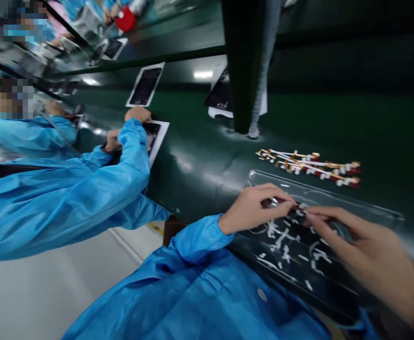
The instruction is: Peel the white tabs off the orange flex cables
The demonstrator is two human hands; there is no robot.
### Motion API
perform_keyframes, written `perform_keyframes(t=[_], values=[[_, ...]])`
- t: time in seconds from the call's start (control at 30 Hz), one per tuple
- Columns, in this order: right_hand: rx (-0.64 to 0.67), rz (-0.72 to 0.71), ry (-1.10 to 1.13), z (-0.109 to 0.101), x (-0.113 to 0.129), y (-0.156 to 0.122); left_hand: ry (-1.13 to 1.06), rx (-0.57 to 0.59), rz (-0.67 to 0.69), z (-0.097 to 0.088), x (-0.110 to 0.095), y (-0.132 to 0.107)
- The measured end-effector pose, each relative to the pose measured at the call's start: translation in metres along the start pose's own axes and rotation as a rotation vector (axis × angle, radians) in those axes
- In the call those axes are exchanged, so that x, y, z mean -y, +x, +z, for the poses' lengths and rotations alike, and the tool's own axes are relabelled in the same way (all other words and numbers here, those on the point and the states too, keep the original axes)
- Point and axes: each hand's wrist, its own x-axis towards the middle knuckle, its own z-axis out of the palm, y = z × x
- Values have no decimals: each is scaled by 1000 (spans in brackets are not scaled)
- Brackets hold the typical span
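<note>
Over a clear plastic tray point(373, 208) my two hands meet, fingertips nearly together. Thumb and index finger of my left hand point(253, 208) pinch a small dark part point(297, 212), too blurred to name. From the other side my right hand point(366, 250) closes its fingertips on the same part. Something dark and rounded also shows inside the right hand's grip, mostly hidden. White strips and bits point(285, 245) lie scattered in the tray below the hands. Just beyond the tray's far edge rests a bunch of orange, white and brown flex cables point(309, 165).
A dark green post point(244, 66) rises from the green bench point(200, 179) ahead. Dark flat panels on white sheets point(145, 86) lie along the bench. At my left sits a co-worker in a blue sleeve point(68, 203), hands on another panel. More people work farther back.
</note>
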Motion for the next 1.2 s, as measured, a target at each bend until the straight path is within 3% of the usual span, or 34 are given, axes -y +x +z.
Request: perform_keyframes(t=[0.13, 0.43, 0.6, 0.73, 0.83, 1.07, 1.2], values=[[96, 110, 67, -3, 4, 2, -22, -104, 61, -4, 1, 2], [106, 207, 189, -2, -10, 5, 30, -213, 148, -13, -5, 5], [31, 168, 215, -2, -13, 6, 210, -448, 200, -3, -11, -1], [-12, 52, 214, -1, -11, 2, 458, -297, 304, 23, -16, -8], [-23, -28, 155, -2, -5, 0, 571, -254, 359, 34, -16, -10], [35, -27, 157, -6, 0, -5, 759, -236, 404, 29, -14, -10], [65, 0, 189, -7, 1, -6, 748, -224, 391, 30, -15, -10]])
